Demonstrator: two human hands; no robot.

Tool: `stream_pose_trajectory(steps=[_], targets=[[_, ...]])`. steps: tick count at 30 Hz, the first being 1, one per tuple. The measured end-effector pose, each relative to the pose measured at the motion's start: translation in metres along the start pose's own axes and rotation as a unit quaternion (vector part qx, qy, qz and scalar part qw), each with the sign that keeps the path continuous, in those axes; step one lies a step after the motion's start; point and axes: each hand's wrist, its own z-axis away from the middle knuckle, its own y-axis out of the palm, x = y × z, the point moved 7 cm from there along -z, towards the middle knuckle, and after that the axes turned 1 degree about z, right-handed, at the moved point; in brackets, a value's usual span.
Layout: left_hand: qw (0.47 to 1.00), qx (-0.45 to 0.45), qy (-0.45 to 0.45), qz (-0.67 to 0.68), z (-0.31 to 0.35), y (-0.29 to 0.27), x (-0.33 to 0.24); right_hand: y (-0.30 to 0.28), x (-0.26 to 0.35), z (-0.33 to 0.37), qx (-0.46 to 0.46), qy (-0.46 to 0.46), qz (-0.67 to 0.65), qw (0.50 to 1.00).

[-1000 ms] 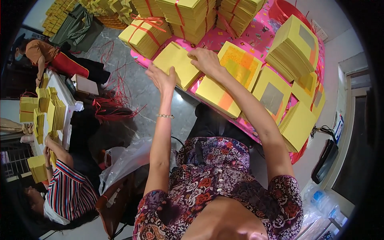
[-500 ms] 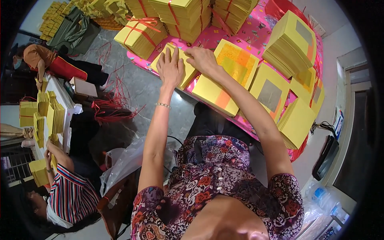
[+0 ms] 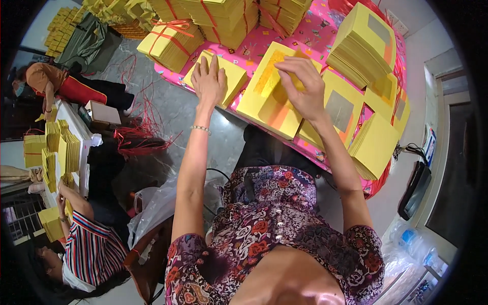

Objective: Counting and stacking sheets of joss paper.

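Note:
My left hand (image 3: 209, 84) lies flat with spread fingers on a small yellow paper stack (image 3: 235, 76) at the pink table's near left edge. My right hand (image 3: 303, 87) hovers to its right, fingers curved and thumb a little apart, with nothing visible between them. Beneath it is a wider stack of yellow joss paper (image 3: 254, 108) with a shiny orange-gold square on top; the hand and its shadow cover part of it. Just right of that sits another yellow stack with a grey-silver square (image 3: 339, 109).
Tied yellow bundles (image 3: 170, 46) stand at the table's far left, with taller bundles behind. A thick stack (image 3: 362, 46) rises at the right on the pink cloth (image 3: 320, 30). Two people work at a white table (image 3: 79, 127) on the left; red strings (image 3: 142, 134) litter the floor.
My right hand has moved right, from beside my left hand to above the stack with the orange-gold square. My left hand stays on the small stack. The view has shifted slightly.

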Motion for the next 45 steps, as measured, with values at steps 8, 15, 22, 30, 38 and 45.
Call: stream_pose_trajectory(steps=[8,15,22,30,38,45], targets=[[1.000,0.008,0.005,0.013,-0.008,-0.008,0.003,-0.013,-0.001,0.050,0.108,0.092,0.039,0.989],[1.000,-0.003,0.011,0.022,-0.013,-0.029,-0.004,-0.006,-0.001,0.080,0.201,0.087,0.074,0.973],[0.985,-0.007,0.049,0.166,0.017,-0.074,-0.052,-0.011,0.015,0.097,0.258,0.099,0.095,0.956],[0.935,0.130,0.110,0.310,0.066,-0.083,-0.100,-0.012,0.006,0.104,0.215,0.123,0.066,0.967],[0.936,0.157,0.127,0.289,0.074,-0.073,-0.102,-0.012,-0.005,0.106,0.196,0.189,0.034,0.962],[0.936,0.164,0.116,0.289,0.073,-0.073,-0.102,-0.010,-0.013,0.109,0.193,0.224,0.016,0.955]])
